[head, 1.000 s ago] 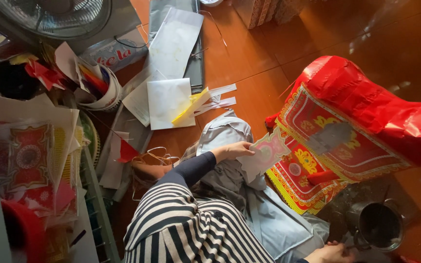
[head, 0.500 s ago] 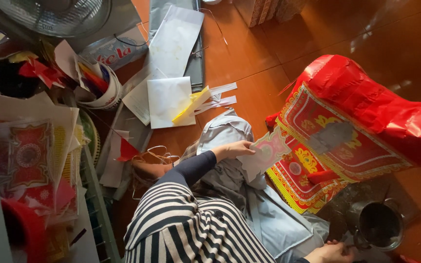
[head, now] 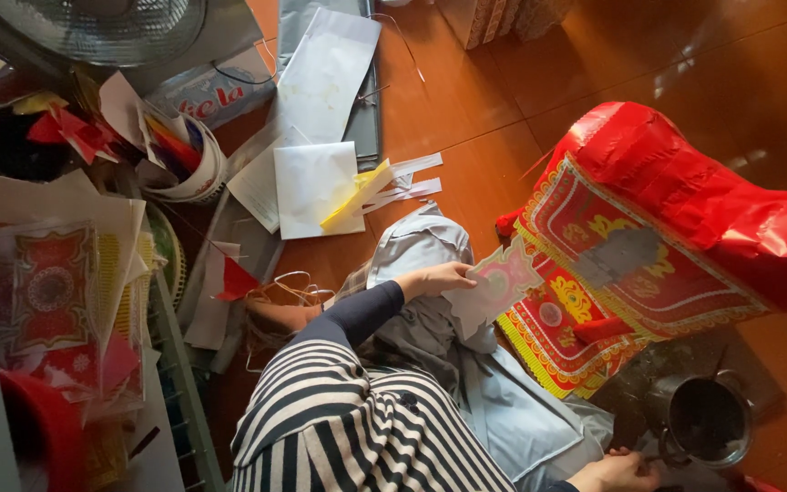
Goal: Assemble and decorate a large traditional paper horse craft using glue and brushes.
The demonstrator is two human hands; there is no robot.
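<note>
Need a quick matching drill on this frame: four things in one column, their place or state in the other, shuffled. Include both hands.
Things:
1. left hand
2. right hand
3. small metal pot
4. yellow paper strip

Places or states:
A. lying on a white sheet on the floor
B. holding a pink patterned paper piece
C. at the bottom edge, beside the pot
D. standing on a dark mat by the red and gold paper figure

Pairs: 1-B, 2-C, 3-D, 4-A
</note>
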